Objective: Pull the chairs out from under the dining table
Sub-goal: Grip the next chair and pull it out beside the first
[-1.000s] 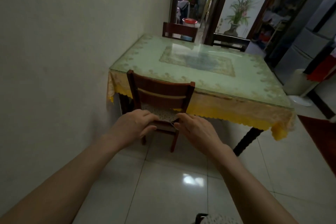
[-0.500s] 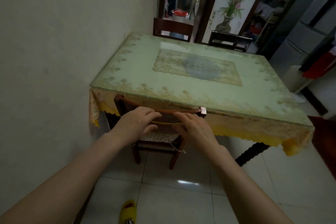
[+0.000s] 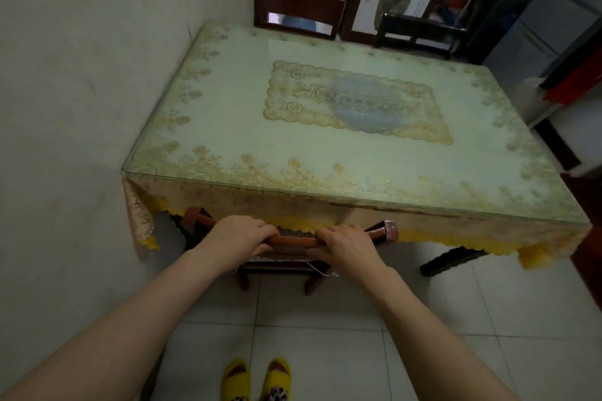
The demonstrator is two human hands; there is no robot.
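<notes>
A brown wooden chair [image 3: 384, 232] stands tucked under the near edge of the dining table [image 3: 228, 127], which wears a pale green and gold cloth under glass. My left hand [image 3: 239, 236] and my right hand [image 3: 347, 242] both grip the chair's top rail, side by side. The seat is mostly hidden under the yellow cloth fringe and my hands. Two more dark chairs stand at the far side, one at the left [image 3: 298, 8] and one at the right [image 3: 417, 34].
A white wall [image 3: 81, 91] runs along the table's left side. A dark table leg [image 3: 452, 260] shows at the right. My yellow slippers [image 3: 257, 379] stand on the white tiled floor. A doorway and a grey cabinet [image 3: 534, 32] lie beyond the table.
I have stepped closer and the view has tilted down. Both hands went from the chair's seat level up onto its top rail and closed on it.
</notes>
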